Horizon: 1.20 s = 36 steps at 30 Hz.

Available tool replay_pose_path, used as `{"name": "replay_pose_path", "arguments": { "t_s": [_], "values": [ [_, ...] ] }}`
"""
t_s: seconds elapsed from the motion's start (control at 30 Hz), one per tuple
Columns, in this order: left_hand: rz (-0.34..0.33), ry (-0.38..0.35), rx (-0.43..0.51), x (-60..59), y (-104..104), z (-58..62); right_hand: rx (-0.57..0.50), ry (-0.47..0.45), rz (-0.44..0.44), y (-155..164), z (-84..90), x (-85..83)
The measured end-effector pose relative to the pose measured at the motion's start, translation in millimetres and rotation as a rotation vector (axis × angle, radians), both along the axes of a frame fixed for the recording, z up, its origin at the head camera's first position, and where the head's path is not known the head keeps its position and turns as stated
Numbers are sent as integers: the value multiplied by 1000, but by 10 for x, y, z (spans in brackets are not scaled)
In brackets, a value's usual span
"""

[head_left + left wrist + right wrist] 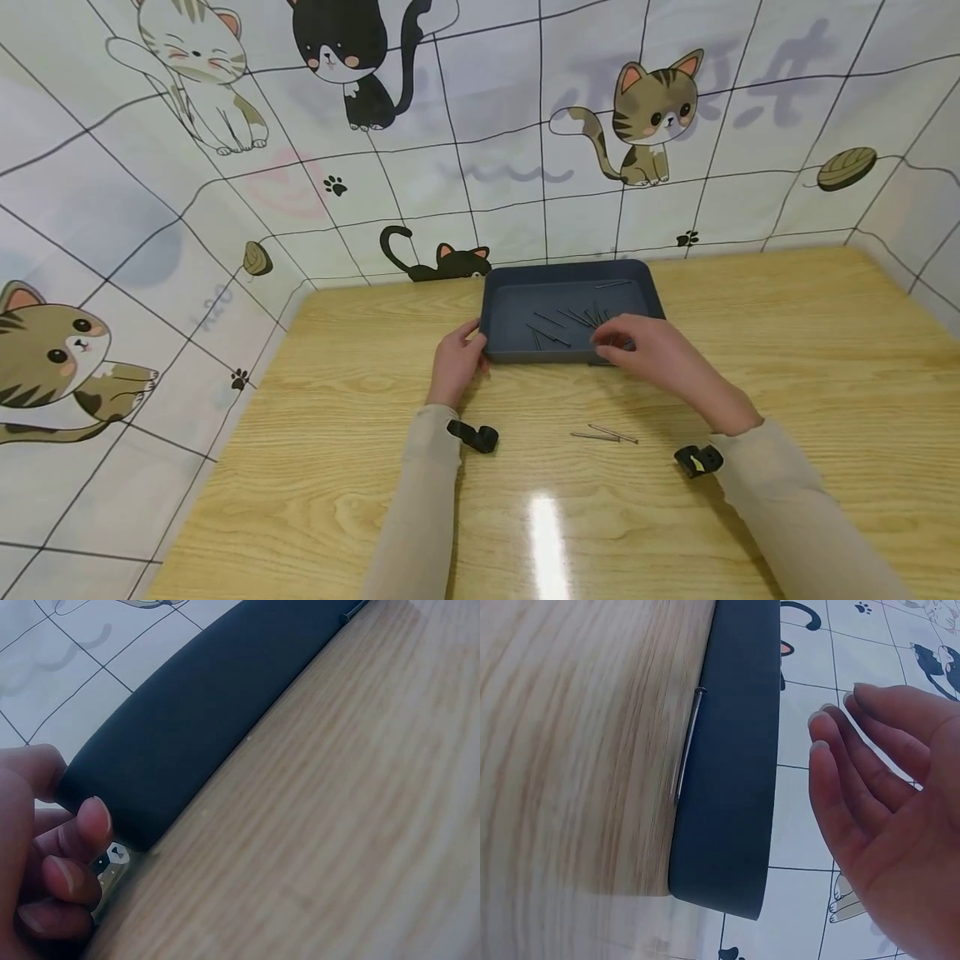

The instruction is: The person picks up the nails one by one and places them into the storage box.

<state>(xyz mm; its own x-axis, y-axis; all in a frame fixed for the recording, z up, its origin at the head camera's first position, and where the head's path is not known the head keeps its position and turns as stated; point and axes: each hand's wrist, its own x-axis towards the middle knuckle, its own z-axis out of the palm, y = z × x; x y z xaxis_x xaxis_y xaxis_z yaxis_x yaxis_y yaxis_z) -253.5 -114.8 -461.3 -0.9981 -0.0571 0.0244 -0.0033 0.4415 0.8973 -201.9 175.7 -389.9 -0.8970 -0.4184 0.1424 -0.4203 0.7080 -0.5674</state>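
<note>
A dark blue-grey tray (pixel 551 357) stands near the back of the table, with several thin metal nails (pixel 550 335) scattered on its floor. My left hand (pixel 456 363) grips the tray's front left corner; in the left wrist view its fingers (pixel 94 825) curl at the corner wall. Above the front right part of the tray hovers my right hand (pixel 637 350), fingers loosely bent. The right wrist view shows nothing between those fingers (pixel 826 772). One nail (pixel 690 746) lies on the table along the tray's front wall.
Loose nails (pixel 596 437) lie on the wooden table (pixel 337 500) in front of the tray, between the forearms. A cat-patterned wall covering (pixel 510 200) rises behind the table and along its left side.
</note>
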Motion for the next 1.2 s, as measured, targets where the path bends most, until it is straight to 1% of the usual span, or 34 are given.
{"name": "replay_pose_path", "arguments": {
  "t_s": [0.23,0.4,0.5,0.6,0.7,0.83,0.9,1.0,1.2],
  "values": [
    [2,-5,5,-7,1,-35,-5,-30,25,25,-8,15],
    [5,-9,6,-15,3,-20,22,-65,35,13,-4,29],
    [12,-10,5,-22,4,-13,50,-96,57,0,6,35],
    [12,-16,3,-26,3,-17,88,-138,100,-19,7,38],
    [16,-21,1,-26,-5,-26,126,-184,173,-38,-7,42],
    [18,-20,3,-24,-14,-28,174,-282,267,-60,-41,49],
    [18,-22,2,-20,-16,-33,194,-329,289,-76,-67,56],
    [18,-27,-2,-24,-14,-42,222,-365,304,-107,-96,73],
    [11,-24,2,-37,-7,-36,289,-371,290,-166,-59,135]
  ]
}}
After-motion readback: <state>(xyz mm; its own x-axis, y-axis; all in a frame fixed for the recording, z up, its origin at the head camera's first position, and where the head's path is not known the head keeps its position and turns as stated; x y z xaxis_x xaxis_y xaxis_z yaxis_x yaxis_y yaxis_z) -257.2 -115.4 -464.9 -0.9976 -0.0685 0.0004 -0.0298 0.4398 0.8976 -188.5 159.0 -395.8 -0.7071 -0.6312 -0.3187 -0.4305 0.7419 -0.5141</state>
